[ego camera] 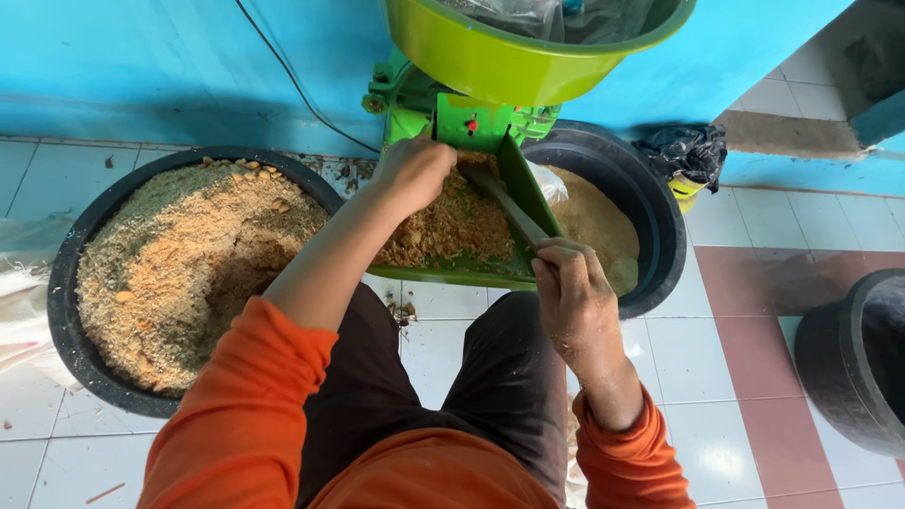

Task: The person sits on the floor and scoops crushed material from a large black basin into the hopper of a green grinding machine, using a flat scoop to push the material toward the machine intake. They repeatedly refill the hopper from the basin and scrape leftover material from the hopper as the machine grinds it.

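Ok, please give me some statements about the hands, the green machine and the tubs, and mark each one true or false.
1. The left hand rests in the coarse feed on the green tray. True.
2. The right hand is empty. False: it holds a dark stick.
3. The black tub on the left is empty. False: it is full of brownish meal.
4. The machine's hopper is green. True.

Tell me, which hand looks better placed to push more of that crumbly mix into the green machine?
Probably the left hand: it already rests in the crumbly mix on the green tray, beside the inlet. The right hand grips a stick.
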`<state>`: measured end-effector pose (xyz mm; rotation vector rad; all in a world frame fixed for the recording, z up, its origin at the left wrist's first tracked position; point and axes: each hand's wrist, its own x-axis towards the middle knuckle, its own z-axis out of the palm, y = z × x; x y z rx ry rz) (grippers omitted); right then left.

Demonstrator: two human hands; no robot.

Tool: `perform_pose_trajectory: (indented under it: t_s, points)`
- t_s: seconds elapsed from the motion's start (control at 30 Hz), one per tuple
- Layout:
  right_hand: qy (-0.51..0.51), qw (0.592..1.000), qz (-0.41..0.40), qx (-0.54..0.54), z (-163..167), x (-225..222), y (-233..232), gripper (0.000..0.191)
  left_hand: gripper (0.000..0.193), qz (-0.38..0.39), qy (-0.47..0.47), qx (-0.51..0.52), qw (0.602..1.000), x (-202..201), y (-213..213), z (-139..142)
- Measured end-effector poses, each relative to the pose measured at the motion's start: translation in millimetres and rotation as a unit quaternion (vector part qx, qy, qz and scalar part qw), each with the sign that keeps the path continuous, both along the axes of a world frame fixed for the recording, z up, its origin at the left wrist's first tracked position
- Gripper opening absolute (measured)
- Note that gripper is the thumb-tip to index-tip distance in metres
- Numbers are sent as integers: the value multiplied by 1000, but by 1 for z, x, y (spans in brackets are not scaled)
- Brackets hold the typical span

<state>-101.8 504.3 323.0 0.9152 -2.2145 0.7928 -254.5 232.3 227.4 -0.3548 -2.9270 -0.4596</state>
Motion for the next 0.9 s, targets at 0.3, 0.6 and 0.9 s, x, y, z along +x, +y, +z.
perform_pose_trajectory:
  t_s: [0.3, 0.6, 0.9]
  points:
    - [-2, 1000, 15, -20, -8, -11, -14, 20, 42, -35, 50, 26, 998, 80, -5, 15]
    - [-27, 999, -8, -24, -19, -22, -35, 18, 14, 7, 21, -13, 1000, 107, -2, 29]
    - [-84, 996, 12, -7, 19, 7, -1, 15, 61, 25, -165, -66, 984, 118, 2, 35]
